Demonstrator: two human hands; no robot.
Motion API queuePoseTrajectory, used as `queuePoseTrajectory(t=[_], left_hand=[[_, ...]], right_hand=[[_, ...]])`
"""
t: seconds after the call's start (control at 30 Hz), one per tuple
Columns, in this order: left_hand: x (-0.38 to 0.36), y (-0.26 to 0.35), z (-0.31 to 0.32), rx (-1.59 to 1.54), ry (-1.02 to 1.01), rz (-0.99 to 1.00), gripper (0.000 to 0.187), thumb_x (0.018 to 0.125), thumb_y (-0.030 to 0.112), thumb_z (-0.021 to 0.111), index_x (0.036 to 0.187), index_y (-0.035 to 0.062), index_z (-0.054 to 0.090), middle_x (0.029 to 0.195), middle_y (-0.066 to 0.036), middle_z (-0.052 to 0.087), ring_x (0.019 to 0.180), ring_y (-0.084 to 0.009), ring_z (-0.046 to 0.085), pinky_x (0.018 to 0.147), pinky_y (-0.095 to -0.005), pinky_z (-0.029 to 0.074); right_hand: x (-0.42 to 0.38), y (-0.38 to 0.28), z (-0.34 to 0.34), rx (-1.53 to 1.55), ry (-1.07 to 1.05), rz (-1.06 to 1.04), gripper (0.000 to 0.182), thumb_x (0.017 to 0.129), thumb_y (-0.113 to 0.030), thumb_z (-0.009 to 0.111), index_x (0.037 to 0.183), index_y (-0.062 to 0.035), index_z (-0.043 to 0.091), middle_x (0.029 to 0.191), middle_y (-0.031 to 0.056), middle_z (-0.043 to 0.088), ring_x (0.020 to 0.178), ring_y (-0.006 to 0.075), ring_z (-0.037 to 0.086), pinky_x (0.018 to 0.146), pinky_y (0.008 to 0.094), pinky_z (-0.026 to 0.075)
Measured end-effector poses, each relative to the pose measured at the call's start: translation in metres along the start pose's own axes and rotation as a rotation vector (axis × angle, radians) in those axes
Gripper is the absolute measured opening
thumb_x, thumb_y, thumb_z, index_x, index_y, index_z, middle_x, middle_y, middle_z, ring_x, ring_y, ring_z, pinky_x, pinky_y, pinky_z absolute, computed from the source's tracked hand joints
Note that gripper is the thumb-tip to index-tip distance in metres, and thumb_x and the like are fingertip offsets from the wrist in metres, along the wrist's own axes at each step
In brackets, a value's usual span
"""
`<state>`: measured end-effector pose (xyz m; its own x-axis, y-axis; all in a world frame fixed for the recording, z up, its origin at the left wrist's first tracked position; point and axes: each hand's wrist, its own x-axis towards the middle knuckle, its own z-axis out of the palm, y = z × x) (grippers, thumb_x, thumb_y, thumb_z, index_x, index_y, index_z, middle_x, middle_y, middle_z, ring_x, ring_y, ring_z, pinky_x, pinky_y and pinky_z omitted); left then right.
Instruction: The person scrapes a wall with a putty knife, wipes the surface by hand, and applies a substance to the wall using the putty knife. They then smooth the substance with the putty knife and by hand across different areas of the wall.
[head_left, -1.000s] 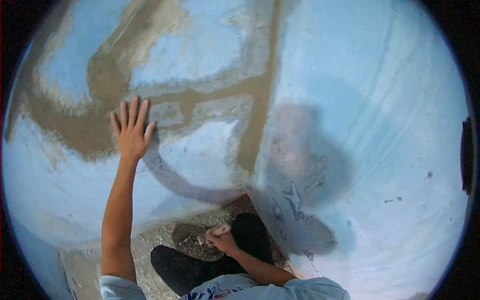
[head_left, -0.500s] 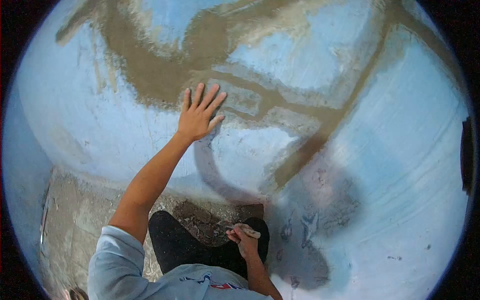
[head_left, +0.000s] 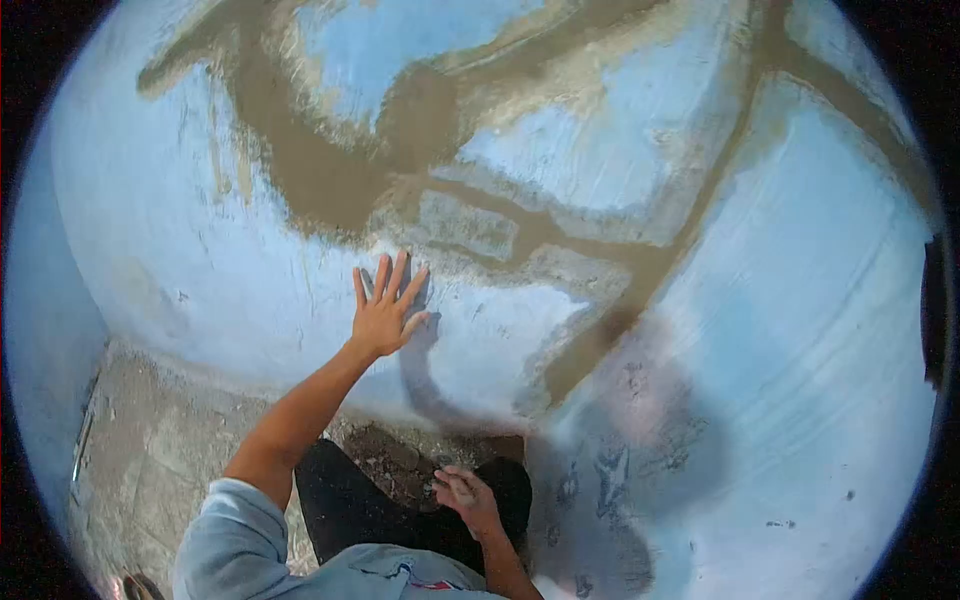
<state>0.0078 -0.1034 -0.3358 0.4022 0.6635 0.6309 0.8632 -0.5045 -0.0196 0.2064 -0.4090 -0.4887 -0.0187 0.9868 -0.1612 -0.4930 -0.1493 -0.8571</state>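
A light blue wall (head_left: 250,330) carries wide bands of brown plaster (head_left: 320,180). On the bare blue part just below the plaster, my left hand (head_left: 381,318) rests with its fingers spread, holding nothing. Low in the view, in front of my dark-clad legs, my right hand (head_left: 468,498) is closed around a tool handle (head_left: 461,488). The far end of this tool is too small and dim to make out.
Below the wall lies a rough, dusty floor (head_left: 160,450) with loose debris around my knees. A thin rod (head_left: 84,440) runs along the left edge of the floor. A dark object (head_left: 934,310) stands at the far right edge.
My left hand has slid down the wall, off the plaster's lower edge onto blue surface. My right hand has shifted slightly left and turned, and the view has tilted a little.
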Motion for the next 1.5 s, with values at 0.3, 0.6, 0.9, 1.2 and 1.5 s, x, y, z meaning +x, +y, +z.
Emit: queuePoseTrajectory(t=[0.3, 0.6, 0.9, 1.2, 1.5], left_hand=[[0.143, 0.054, -0.091, -0.001, 0.296, 0.166, 0.071, 0.101, 0.058, 0.049, 0.165, 0.0354, 0.026, 0.175, -0.005, 0.011, 0.159, -0.0404, 0.006, 0.12, -0.0736, 0.002], [0.141, 0.014, -0.093, 0.174, 0.2, 0.38, 0.063, 0.102, 0.063, 0.046, 0.161, 0.0453, 0.032, 0.174, 0.005, 0.017, 0.161, -0.0311, 0.01, 0.127, -0.0612, 0.0], [0.213, -0.004, -0.175, 0.267, 0.466, 0.337, 0.059, 0.103, 0.06, 0.043, 0.159, 0.0438, 0.036, 0.172, 0.005, 0.022, 0.16, -0.0299, 0.013, 0.128, -0.0599, -0.001], [0.226, 0.002, -0.167, 0.191, 0.64, 0.213, 0.056, 0.102, 0.051, 0.051, 0.157, 0.043, 0.042, 0.171, 0.004, 0.027, 0.158, -0.0242, 0.022, 0.129, -0.0518, 0.01], [0.187, -0.007, -0.12, 0.165, 0.644, 0.213, 0.054, 0.102, 0.046, 0.054, 0.155, 0.039, 0.048, 0.17, -0.003, 0.031, 0.156, -0.0313, 0.026, 0.126, -0.0561, 0.014]], right_hand=[[0.012, 0.022, -0.012, 0.021, -0.288, 0.072, 0.055, 0.105, -0.024, 0.063, 0.151, 0.0005, 0.046, 0.154, 0.0161, 0.049, 0.138, 0.0333, 0.053, 0.109, 0.0478, 0.051], [0.023, 0.013, -0.026, -0.163, -0.276, 0.208, 0.059, 0.102, -0.026, 0.068, 0.152, -0.002, 0.046, 0.15, 0.018, 0.055, 0.12, 0.0321, 0.068, 0.094, 0.0447, 0.06], [0.036, 0.058, -0.058, -0.082, -0.158, 0.18, 0.082, 0.099, -0.034, 0.073, 0.161, -0.0022, 0.03, 0.137, 0.0177, 0.066, 0.076, 0.0183, 0.068, 0.063, 0.0324, 0.054], [0.038, -0.004, -0.002, -0.515, 0.006, 0.344, 0.059, 0.103, -0.02, 0.067, 0.154, 0.0009, 0.045, 0.114, 0.0122, 0.074, 0.073, 0.0153, 0.064, 0.063, 0.0328, 0.052], [0.031, 0.006, -0.001, -0.42, -0.104, 0.258, 0.054, 0.102, -0.017, 0.067, 0.149, 0.0018, 0.05, 0.095, 0.0087, 0.073, 0.066, 0.0115, 0.062, 0.058, 0.0288, 0.048]])
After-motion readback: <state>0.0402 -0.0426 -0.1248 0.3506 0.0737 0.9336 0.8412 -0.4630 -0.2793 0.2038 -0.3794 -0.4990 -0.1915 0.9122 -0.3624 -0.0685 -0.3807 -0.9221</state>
